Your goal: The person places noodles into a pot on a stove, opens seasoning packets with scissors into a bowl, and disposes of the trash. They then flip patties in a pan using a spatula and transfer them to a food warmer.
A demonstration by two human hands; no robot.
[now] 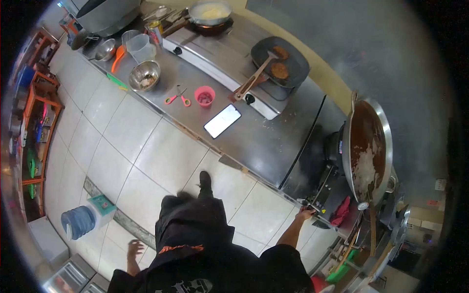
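My right hand (306,214) reaches out to the front of the low burner stand, its fingers closed around what looks like the stove's control knob, mostly covered by the fingers. Above and beyond it, a large wok (367,146) with brown liquid and pale foam sits on the burner. A thermometer dial (362,206) shows at the wok's near rim, beside a wooden handle (373,229). My left hand (135,247) hangs over the floor at my side, fingers loosely apart, holding nothing. A red cloth (340,211) lies just right of my right hand.
Along the steel counter (254,146) are a phone (223,121), a pink cup (204,96), scissors (178,96) and a metal bowl (144,76). A square griddle pan (299,62) holds browned patties and a spatula (261,68). A water dispenser (101,211) stands on the tiled floor.
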